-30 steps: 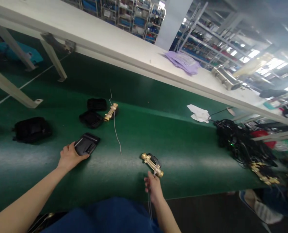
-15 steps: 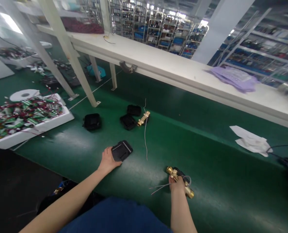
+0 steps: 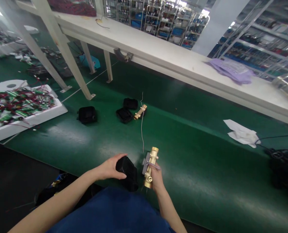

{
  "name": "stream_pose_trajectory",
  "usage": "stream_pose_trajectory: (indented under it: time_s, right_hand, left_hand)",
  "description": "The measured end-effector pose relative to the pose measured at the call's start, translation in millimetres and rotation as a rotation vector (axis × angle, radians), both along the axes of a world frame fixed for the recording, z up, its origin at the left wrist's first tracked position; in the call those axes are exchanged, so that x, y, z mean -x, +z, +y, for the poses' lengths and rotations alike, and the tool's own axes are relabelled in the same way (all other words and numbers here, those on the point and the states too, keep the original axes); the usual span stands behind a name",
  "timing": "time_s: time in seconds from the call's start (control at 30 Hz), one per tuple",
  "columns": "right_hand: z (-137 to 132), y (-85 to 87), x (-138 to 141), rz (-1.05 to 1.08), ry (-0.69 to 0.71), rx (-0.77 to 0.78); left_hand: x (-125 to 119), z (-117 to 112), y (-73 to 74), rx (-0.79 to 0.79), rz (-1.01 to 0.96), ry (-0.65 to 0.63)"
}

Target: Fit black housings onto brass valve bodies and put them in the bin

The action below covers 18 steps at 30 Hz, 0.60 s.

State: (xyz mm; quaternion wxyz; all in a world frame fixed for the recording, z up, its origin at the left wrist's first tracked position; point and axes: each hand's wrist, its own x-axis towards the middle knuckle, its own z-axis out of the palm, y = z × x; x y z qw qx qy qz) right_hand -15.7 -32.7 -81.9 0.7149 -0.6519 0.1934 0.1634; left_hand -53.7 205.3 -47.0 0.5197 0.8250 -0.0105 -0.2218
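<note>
We hold a black plastic housing (image 3: 127,172) in our left hand (image 3: 109,169), with the fingers curled over its top edge, near the front edge of the green belt (image 3: 197,168). Our right hand (image 3: 155,176) closes around a brass valve body (image 3: 149,167), which points away from us and stands just beside the housing. Further on the belt lie a second brass fitting (image 3: 140,112) with a thin wire (image 3: 141,129), and three black housings (image 3: 87,115) near it. A white tray of wired parts (image 3: 17,111) sits at the left.
</note>
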Motion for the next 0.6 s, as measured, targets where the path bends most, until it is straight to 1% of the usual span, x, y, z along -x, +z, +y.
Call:
stream_pose_trajectory:
  time_s: [0.07,0.13,0.2,0.27,0.37,0.43,0.5,0.6]
  right_hand:
    - [16.1,17.3,-3.2,-0.152,0.187,0.099]
    - [25.1,34.6,-8.3,-0.339,0.375,0.259]
    - [28.8,48.4,-13.2,-0.458,0.51,0.379]
    - [30.1,56.6,-16.6,-0.501,0.621,0.429]
    - [30.4,59.1,-18.3,-0.529,0.757,0.478]
    - [29.2,57.0,-17.8,-0.531,0.833,0.527]
    - [26.1,53.7,-16.4,-0.499,0.895,0.553]
    - [18.7,46.7,-14.1,-0.425,0.935,0.495]
  left_hand:
    - [-6.1,0.2,6.3,0.08,-0.002,-0.069]
    - [-12.3,0.6,12.5,0.15,-0.013,-0.116]
    - [-17.8,0.7,17.5,0.214,-0.009,-0.142]
    - [-21.8,0.7,19.9,0.275,0.019,-0.161]
    - [-24.5,0.5,19.1,0.34,0.109,-0.178]
    - [-24.1,-0.5,16.7,0.38,0.178,-0.174]
    - [-22.4,-3.1,12.9,0.467,0.233,-0.166]
    - [-17.1,-9.1,1.7,0.637,0.235,-0.152]
